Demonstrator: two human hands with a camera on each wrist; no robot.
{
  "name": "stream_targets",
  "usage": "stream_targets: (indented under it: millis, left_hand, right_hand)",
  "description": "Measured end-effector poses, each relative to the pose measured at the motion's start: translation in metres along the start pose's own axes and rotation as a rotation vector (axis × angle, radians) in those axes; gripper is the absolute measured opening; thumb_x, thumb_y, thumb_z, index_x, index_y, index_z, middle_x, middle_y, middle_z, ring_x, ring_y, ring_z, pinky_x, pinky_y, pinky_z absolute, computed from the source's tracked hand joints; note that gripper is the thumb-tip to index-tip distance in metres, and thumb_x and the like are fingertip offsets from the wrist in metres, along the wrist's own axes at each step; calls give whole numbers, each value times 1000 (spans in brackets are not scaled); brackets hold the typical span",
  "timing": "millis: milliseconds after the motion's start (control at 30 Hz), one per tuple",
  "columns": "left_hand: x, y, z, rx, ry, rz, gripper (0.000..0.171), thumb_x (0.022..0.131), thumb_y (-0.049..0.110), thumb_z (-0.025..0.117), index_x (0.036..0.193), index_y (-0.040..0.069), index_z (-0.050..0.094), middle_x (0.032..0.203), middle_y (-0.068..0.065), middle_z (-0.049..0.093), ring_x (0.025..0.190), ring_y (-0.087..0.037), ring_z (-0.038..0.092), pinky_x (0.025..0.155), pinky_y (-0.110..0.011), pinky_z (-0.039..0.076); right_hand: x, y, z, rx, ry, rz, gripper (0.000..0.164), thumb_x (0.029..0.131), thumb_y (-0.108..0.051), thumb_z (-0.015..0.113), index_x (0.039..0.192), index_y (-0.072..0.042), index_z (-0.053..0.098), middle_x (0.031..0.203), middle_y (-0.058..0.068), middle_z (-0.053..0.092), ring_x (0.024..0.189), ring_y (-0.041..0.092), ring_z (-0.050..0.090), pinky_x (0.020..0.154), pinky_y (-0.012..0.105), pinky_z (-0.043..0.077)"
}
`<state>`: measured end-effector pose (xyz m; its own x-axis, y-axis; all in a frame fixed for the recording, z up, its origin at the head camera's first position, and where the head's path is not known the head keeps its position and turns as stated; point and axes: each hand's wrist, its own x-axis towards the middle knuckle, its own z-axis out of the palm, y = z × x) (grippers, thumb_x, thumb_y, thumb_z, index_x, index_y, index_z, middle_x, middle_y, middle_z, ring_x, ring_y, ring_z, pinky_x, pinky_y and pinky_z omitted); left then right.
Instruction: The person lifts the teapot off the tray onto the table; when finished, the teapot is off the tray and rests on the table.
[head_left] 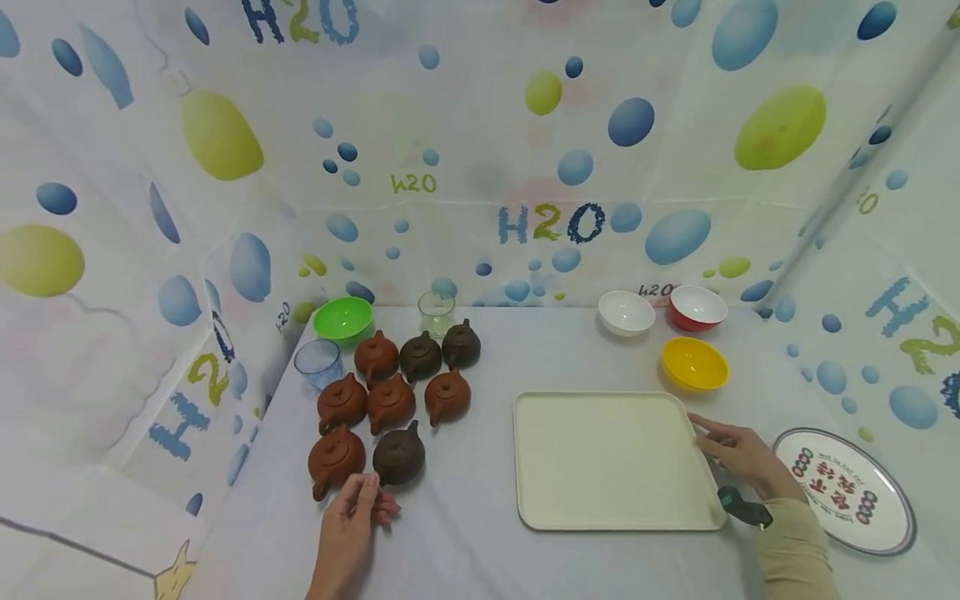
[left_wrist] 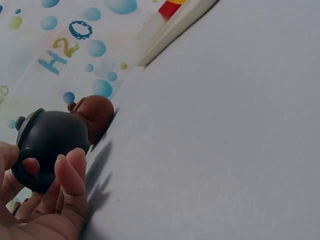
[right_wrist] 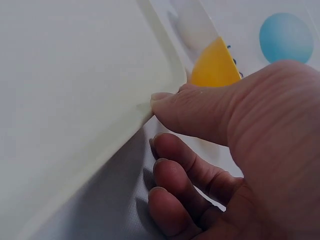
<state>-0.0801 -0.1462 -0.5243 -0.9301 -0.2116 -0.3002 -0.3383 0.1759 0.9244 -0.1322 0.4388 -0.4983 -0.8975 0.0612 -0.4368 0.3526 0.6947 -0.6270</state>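
Near the front left, my left hand point(head_left: 354, 518) pinches the handle of a dark brown teapot point(head_left: 399, 455) between thumb and fingers. In the left wrist view this teapot point(left_wrist: 55, 140) shows its handle loop towards the hand, other fingers beside it. A reddish-brown teapot point(head_left: 337, 458) stands just left of it, and several more reddish-brown and dark teapots point(head_left: 391, 402) stand behind. At the right, my right hand point(head_left: 738, 454) grips the right edge of a cream rectangular tray point(head_left: 615, 462). Its thumb point(right_wrist: 172, 107) lies on the tray's rim, the other fingers curled beside and below the edge.
A green bowl point(head_left: 343, 318), a blue glass point(head_left: 318, 363) and a clear glass point(head_left: 437, 312) stand at back left. White point(head_left: 626, 312), red-and-white point(head_left: 697, 308) and yellow point(head_left: 694, 365) bowls stand behind the tray. A printed oval point(head_left: 847, 492) lies at right. Patterned curtains surround the table.
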Motion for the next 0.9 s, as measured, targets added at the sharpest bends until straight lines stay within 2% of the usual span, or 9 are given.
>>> stream_targets:
  millis: [233,400,533,700,900]
  left_hand:
    - [5,9,1,79,26,-30,44,114,47,48,120,6,61,99,-8,77,80,-14,72,71,-21,56]
    - [8,14,-1,112,2,-71,44,114,47,48,122,6,62,99,-7,78,81,-14,75,74,-20,56]
    - [8,17,0,120,-3,-104,45,114,48,47,124,7,61,100,-8,78,83,-15,78,81,-24,58]
    - [6,16,0,125,4,-99,42,115,45,47,128,5,57,101,-10,78,82,-17,79,84,-29,60]
    - [-1,19,-5,125,18,-68,40,116,35,48,142,6,42,102,-13,79,81,-19,79,79,-25,61]
  right_hand:
    - [-4,-2,1,2,1,4,70,109,-44,61,165,-9,37,137,30,61,116,36,59,96,50,55]
    - [-4,-4,1,-3,11,-8,68,109,-42,60,164,-9,37,138,31,60,116,36,59,96,52,56]
    - [-3,-4,1,7,4,4,69,110,-43,60,165,-9,36,143,35,55,120,43,58,103,61,54]
    - [-2,-2,1,8,-2,18,70,110,-44,59,166,-10,34,147,37,52,125,48,57,107,68,51]
    - [-1,-1,1,8,11,10,68,110,-42,60,165,-10,36,142,33,56,117,39,59,100,57,55]
